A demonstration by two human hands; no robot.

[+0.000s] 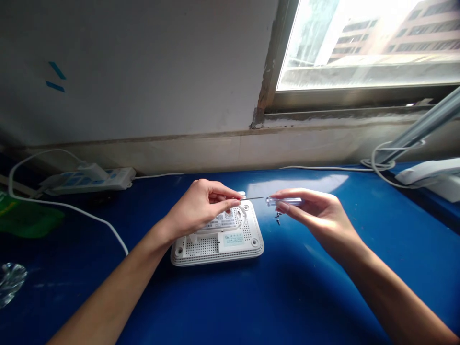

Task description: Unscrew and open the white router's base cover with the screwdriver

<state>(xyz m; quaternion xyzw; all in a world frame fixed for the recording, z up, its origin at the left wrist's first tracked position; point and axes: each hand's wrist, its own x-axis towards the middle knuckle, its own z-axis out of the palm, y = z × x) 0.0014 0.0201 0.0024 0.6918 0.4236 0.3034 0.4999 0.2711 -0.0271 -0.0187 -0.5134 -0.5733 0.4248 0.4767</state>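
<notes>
My left hand pinches a thin metal screwdriver shaft between thumb and fingertips, its bare end pointing right. Closed around a clear plastic screwdriver handle is my right hand. The shaft's end and the handle's end face each other with a small gap between them. Below my left hand, a white router lies underside up on the blue table, showing vent holes, labels and round corner recesses. My left hand hides part of it. Several small dark screws lie on the table just below the handle.
A white power strip with a plugged-in adapter and cable lies at the back left. Green material and a shiny clear object are at far left. A metal pole wrapped in white cable stands at the back right.
</notes>
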